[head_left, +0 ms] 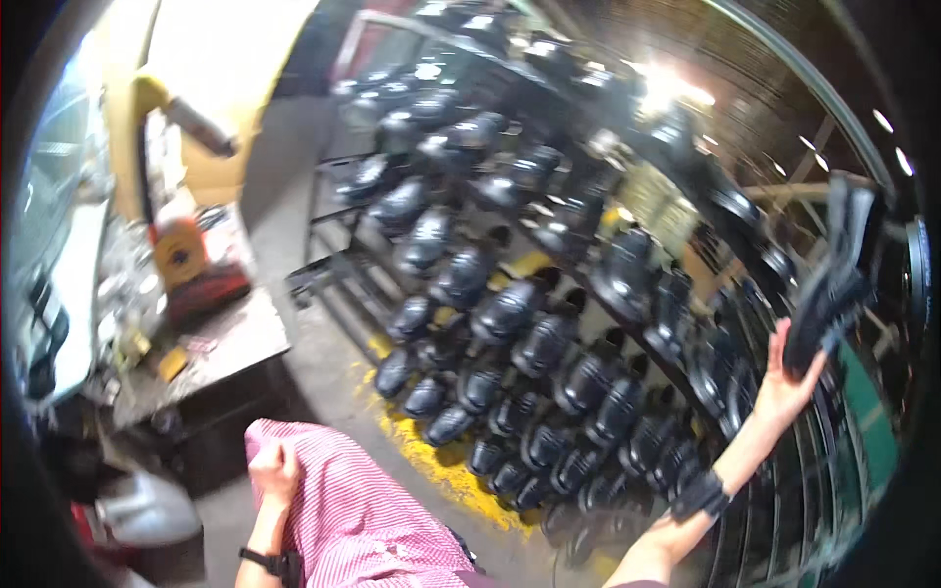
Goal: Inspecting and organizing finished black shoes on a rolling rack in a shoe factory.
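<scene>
Hands: right (784, 377) grips black shoe (823, 294) beside shoe-filled rack (510, 314).

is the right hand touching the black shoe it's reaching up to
Touching. The head view shows the right hand with its fingers wrapped on the lower end of the black shoe, held up beside the rack.

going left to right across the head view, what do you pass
cluttered workbench with an orange tool → left hand resting on pink checked cloth → tiered rack of black shoes → right hand gripping a black shoe sole
</scene>
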`<action>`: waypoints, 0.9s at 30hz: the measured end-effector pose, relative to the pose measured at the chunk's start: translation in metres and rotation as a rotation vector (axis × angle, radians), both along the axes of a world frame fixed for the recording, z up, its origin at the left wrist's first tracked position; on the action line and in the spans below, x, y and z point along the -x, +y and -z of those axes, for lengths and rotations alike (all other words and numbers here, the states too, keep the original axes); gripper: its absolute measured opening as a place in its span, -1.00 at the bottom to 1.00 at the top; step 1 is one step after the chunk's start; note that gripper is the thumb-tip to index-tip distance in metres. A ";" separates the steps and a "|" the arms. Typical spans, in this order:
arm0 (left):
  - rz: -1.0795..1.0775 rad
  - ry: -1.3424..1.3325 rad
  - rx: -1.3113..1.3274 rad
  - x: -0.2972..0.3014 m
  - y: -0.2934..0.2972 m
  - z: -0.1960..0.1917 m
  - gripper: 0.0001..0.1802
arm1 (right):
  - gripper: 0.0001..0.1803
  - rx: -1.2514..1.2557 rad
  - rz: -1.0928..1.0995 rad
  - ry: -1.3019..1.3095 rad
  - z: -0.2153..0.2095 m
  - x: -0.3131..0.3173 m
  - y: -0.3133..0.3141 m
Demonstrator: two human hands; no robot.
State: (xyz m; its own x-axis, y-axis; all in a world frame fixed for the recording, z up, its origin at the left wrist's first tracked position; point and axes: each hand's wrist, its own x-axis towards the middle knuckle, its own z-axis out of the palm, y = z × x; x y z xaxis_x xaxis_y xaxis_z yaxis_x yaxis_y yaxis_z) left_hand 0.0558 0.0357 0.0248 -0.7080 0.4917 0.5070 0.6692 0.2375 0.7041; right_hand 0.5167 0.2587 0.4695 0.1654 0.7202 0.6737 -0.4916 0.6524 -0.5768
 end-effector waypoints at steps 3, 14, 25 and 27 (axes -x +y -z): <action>0.010 -0.042 -0.054 -0.002 0.008 -0.003 -0.71 | -0.47 -0.080 -0.253 0.019 0.049 0.067 0.013; 0.000 -0.050 -0.013 0.003 -0.001 -0.011 -0.77 | -0.65 0.785 -0.873 -0.195 0.282 0.391 0.053; 0.022 -0.054 -0.023 0.026 0.004 -0.010 -0.70 | -0.56 0.950 -0.881 -0.170 0.334 0.560 0.057; 0.027 -0.061 -0.021 0.029 0.006 -0.011 -0.70 | -0.56 0.964 -0.905 -0.155 0.334 0.585 0.057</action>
